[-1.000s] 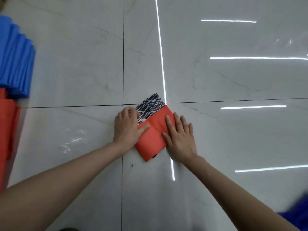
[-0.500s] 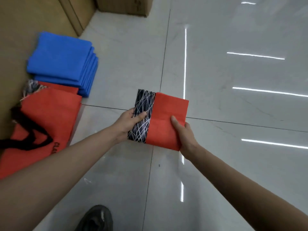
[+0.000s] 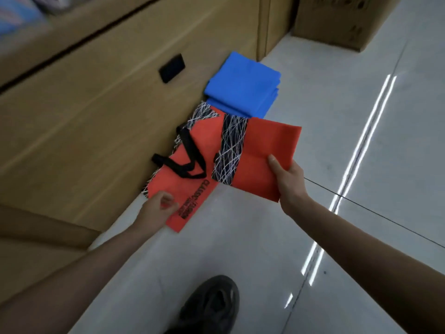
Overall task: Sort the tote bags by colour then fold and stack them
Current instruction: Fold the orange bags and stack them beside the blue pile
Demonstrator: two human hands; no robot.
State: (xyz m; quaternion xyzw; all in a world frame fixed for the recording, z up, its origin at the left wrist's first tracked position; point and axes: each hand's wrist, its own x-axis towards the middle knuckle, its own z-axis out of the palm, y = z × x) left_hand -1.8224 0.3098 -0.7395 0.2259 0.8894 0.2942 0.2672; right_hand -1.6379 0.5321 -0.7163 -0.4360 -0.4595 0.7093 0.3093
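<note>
Black print runs along the flat orange bag (image 3: pixel 173 189) on the floor (image 3: pixel 337 153). The top line (image 3: pixel 201 192) looks like "CLASSIC"; the smaller lines under it are too blurred to read. This bag lies against the side of a cardboard box (image 3: pixel 96 104), its black handles (image 3: pixel 190 150) sprawled across it, just beside the blue stack (image 3: pixel 240 85) of folded bags.

The right hand (image 3: pixel 289 182) holds the folded orange bag (image 3: pixel 265 145) in the air over the flat one, thumb on top and the fingers tucked out of sight beneath. A black band with white scribbled lines crosses its left end.

The left hand (image 3: pixel 156 208) hovers at the flat bag's near corner with its fingers (image 3: pixel 166 201) curled. It is smeared by motion, so I cannot tell whether it grips the cloth.

A dark shoe (image 3: pixel 212 307) stands at the bottom edge, partly cut off.
</note>
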